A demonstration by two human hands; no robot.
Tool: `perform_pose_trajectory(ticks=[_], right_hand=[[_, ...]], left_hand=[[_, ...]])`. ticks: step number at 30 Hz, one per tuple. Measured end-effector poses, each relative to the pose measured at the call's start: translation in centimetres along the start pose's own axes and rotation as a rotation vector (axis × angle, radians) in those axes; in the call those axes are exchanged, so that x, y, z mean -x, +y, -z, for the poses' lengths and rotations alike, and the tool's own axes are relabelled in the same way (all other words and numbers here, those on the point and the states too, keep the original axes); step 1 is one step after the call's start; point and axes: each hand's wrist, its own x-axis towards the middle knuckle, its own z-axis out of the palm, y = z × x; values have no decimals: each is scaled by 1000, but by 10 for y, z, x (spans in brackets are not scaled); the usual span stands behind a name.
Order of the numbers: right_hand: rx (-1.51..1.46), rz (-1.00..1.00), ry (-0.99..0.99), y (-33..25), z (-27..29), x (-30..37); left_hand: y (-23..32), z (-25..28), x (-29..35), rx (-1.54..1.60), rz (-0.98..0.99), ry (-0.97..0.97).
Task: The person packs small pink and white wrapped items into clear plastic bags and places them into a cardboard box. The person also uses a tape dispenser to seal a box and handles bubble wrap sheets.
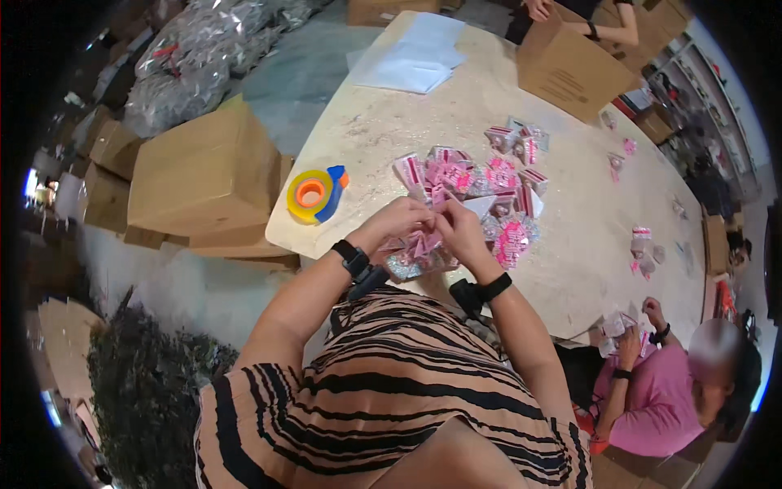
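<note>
My left hand (402, 218) and my right hand (461, 231) meet at the near edge of the table. The fingertips of both are pinched together on a small pink packet (425, 243), partly covered by the fingers. Around and beyond them lies a loose pile of clear bags with pink-and-white labels (450, 173). More of these bags, with bright pink tags (511, 243), rest right beside my right hand. To the left of my left hand, a tape dispenser (332, 202) in blue and orange, with a yellow roll, lies on the table.
The pale table (350, 147) carries white sheets (415, 53) at its far end. A person handles an open carton (570, 69) at the far right; another, in a pink shirt (652, 399), holds bags at the right. Cardboard boxes (204, 171) stand left, near clear plastic wrap (195, 61).
</note>
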Motion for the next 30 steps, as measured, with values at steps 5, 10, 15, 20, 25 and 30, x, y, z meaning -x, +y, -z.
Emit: perform_pose_trajectory(ticks=[5,10,15,20,25,30], right_hand=[[-382,-103,-98,0,15,-4],[-933,-39,-225,-93,59,4],[-867,257,-164,-170,150,5],[-716,497,153,-186,277,3],[-565,291,479,-143,410,30],[-277,81,832,-80,448,56]], left_hand=[[17,7,25,187,6,293],[-27,97,46,-742,-78,767],[-39,124,89,-1394,261,826],[-77,136,76,-1547,60,833],[-66,136,78,-1493,115,733],[-48,137,83,-1492,67,754]])
